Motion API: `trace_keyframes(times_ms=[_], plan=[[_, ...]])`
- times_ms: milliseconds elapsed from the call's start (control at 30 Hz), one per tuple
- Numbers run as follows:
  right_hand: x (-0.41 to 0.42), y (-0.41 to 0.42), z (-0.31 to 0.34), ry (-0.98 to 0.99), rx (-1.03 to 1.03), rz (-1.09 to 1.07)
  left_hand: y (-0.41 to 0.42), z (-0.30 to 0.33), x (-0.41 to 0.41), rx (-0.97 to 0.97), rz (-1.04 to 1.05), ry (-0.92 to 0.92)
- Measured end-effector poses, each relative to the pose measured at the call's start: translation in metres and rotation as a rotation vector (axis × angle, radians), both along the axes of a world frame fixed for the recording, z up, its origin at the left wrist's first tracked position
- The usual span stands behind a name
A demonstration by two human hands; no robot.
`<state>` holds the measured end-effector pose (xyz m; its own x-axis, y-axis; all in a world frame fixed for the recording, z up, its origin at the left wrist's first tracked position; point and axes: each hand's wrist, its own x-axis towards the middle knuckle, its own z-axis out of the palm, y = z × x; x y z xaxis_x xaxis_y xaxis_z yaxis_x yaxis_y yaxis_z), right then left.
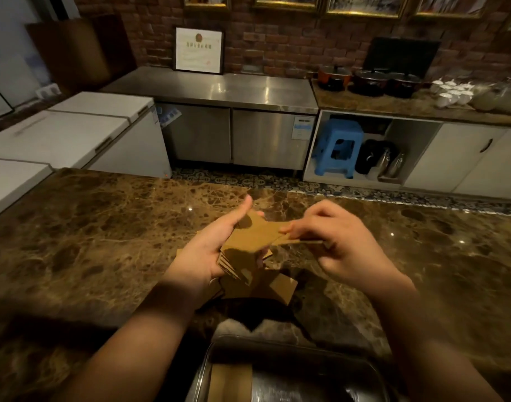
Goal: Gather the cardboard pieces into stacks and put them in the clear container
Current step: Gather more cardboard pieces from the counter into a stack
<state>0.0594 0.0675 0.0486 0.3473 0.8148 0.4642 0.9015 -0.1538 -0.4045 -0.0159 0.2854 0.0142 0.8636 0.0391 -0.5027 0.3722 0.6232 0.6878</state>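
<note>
Holding the cardboard stack [242, 256] in my left hand [208, 250], my right hand [335, 242] pinches one light, stiff piece [295, 241] by its edge, beyond the clear container [292, 369].

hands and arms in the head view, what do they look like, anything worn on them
Two bare forearms reach in from the bottom edge. No sleeves, gloves, watch or bracelet are visible on either. The left hand and the right hand show no rings that can be made out, though the dim light blurs fine detail.
</note>
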Motion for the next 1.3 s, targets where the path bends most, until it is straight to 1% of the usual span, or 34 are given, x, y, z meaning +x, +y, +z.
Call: trace_keyframes(times_ms=[33, 67, 133, 200, 233, 267, 333, 367, 400, 467, 500, 567, 600, 667, 833, 867, 900, 933, 1000, 1033, 1100, 1133, 1167, 1200, 1300], plan=[[-0.002, 0.002, -0.001, -0.120, -0.057, 0.021, 0.000, 0.000, -0.001, 0.010, -0.042, -0.017], [-0.003, 0.004, -0.003, -0.191, -0.077, 0.039, 0.000, -0.002, -0.002, 0.026, -0.064, -0.035], [-0.005, 0.006, -0.007, -0.248, -0.056, 0.067, 0.002, -0.006, -0.003, 0.054, -0.055, -0.075], [0.000, 0.004, -0.016, -0.227, 0.015, 0.037, 0.004, -0.008, -0.004, 0.044, -0.003, -0.119], [0.003, 0.002, -0.021, -0.165, 0.065, -0.007, 0.005, -0.007, -0.005, 0.004, 0.036, -0.151], [0.003, 0.000, -0.026, -0.058, 0.139, -0.066, 0.005, -0.005, -0.006, -0.071, 0.064, -0.193], [-0.002, 0.000, -0.025, 0.275, 0.320, -0.220, 0.003, 0.000, -0.011, -0.256, 0.093, -0.301], [-0.004, 0.001, -0.024, 0.472, 0.405, -0.290, 0.001, 0.001, -0.012, -0.289, 0.123, -0.350], [-0.004, 0.000, -0.024, 0.647, 0.478, -0.348, 0.000, 0.000, -0.013, -0.281, 0.162, -0.387], [0.000, -0.003, -0.025, 0.915, 0.522, -0.413, -0.001, -0.002, -0.012, -0.215, 0.229, -0.419], [0.002, -0.003, -0.026, 1.033, 0.522, -0.414, -0.003, 0.000, -0.011, -0.197, 0.233, -0.413], [0.002, -0.001, -0.024, 1.251, 0.579, -0.397, -0.007, 0.002, -0.010, -0.185, 0.232, -0.335], [0.001, 0.001, -0.022, 1.334, 0.613, -0.391, -0.009, 0.002, -0.009, -0.171, 0.237, -0.284], [-0.003, 0.003, -0.018, 1.427, 0.645, -0.391, -0.011, 0.001, -0.007, -0.112, 0.242, -0.221], [-0.004, 0.003, -0.012, 1.521, 0.635, -0.386, -0.012, -0.003, -0.006, 0.045, 0.198, -0.202], [-0.005, 0.003, -0.011, 1.492, 0.640, -0.388, -0.013, -0.002, -0.006, 0.049, 0.197, -0.181], [-0.007, 0.002, -0.011, 1.410, 0.650, -0.391, -0.013, -0.001, -0.005, 0.031, 0.192, -0.160], [-0.009, 0.001, -0.013, 1.268, 0.662, -0.374, -0.013, 0.000, -0.005, 0.005, 0.189, -0.145], [-0.013, -0.002, -0.015, 0.862, 0.626, -0.226, -0.014, 0.003, -0.004, -0.035, 0.193, -0.131], [-0.014, -0.002, -0.018, 0.638, 0.549, -0.114, -0.015, 0.003, -0.004, -0.042, 0.191, -0.130], [-0.015, 0.000, -0.026, 0.212, 0.305, 0.002, -0.015, 0.004, -0.004, -0.051, 0.178, -0.142], [-0.015, 0.001, -0.029, 0.071, 0.201, 0.029, -0.016, 0.006, -0.004, -0.063, 0.177, -0.157], [-0.014, 0.002, -0.033, -0.003, 0.133, 0.044, -0.017, 0.008, -0.004, -0.072, 0.179, -0.170], [-0.016, 0.004, -0.033, -0.017, 0.095, 0.055, -0.018, 0.009, -0.003, -0.066, 0.183, -0.178], [-0.021, 0.005, -0.032, -0.016, 0.089, 0.061, -0.019, 0.007, -0.004, -0.009, 0.175, -0.174]])
